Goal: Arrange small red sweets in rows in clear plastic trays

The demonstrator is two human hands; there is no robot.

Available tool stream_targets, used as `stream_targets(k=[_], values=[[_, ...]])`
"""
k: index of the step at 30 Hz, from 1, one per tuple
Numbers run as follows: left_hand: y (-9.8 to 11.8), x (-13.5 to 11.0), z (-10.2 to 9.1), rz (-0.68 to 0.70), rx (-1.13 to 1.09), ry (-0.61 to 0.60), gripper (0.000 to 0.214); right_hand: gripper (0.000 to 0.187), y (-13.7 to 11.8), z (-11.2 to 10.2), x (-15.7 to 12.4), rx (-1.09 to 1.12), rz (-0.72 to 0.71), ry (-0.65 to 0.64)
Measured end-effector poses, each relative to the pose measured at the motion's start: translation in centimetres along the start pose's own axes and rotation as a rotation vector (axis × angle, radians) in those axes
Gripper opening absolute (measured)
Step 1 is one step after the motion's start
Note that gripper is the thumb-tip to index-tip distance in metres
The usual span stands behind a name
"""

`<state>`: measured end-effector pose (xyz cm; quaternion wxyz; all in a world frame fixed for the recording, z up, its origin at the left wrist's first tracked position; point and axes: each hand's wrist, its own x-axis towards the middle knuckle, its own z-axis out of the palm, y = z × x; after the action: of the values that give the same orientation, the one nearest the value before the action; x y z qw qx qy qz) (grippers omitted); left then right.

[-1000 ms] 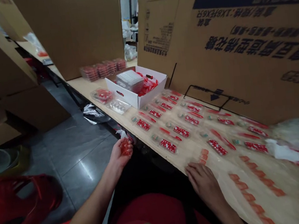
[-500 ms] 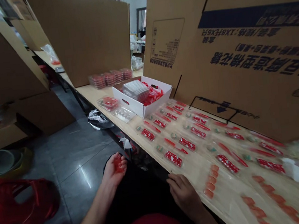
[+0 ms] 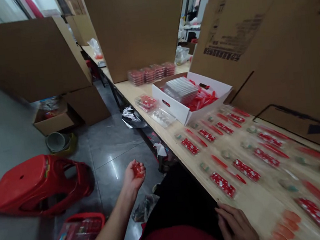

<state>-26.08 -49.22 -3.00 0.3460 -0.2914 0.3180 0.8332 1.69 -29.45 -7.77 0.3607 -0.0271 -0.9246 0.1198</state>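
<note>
Left hand (image 3: pixel 131 177) grips a small red piece (image 3: pixel 138 170) beside the table; right hand (image 3: pixel 235 227) lies open on the wooden table (image 3: pixel 196 169). Farther along, a white cardboard box (image 3: pixel 169 103) holds stacked clear plastic trays (image 3: pixel 181 90) and red strips (image 3: pixel 202 100).

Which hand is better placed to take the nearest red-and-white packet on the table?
Right hand, likely: it is empty at the table edge near the packet; the left hand holds a small red piece off the table.

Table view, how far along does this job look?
Looks done: clear trays stacked at the far end of the table. In hand: a red piece in the left hand; the right hand rests at the table edge. Still out: rows of red packets, and a white box holding more trays and red strips.
</note>
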Motion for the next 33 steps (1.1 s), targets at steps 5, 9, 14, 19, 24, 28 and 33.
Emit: stream_targets(k=[5, 9, 14, 19, 24, 28, 33], values=[[-0.7, 1.6, 2.3, -0.013, 0.036, -0.073, 0.035, 0.017, 0.1, -0.1, 0.2, 0.003, -0.012, -0.017], [-1.9, 1.4, 5.9, -0.069, 0.122, -0.211, 0.031, 0.018, -0.7, 0.0, 0.4, -0.033, 0.047, -0.001], [-2.8, 1.3, 10.1, -0.097, 0.288, -0.422, 0.029, 0.022, -2.1, -0.5, 1.4, 0.014, 0.205, -0.037], [-4.3, 0.0, 12.1, -0.138, 0.324, -0.533, 0.026, 0.02, -2.3, -1.4, 2.4, 0.154, 0.347, 0.006], [-4.6, -1.9, 10.6, -0.123, 0.262, -0.489, 0.026, 0.017, -2.3, -2.2, 2.8, 0.263, 0.416, -0.031], [-4.5, -2.3, 8.6, -0.104, 0.194, -0.39, 0.025, 0.018, -2.2, -2.4, 2.9, 0.268, 0.402, -0.045], [-4.8, -2.2, 8.4, -0.111, 0.179, -0.37, 0.029, 0.023, -1.7, -1.1, 2.6, 0.188, 0.279, 0.047]])
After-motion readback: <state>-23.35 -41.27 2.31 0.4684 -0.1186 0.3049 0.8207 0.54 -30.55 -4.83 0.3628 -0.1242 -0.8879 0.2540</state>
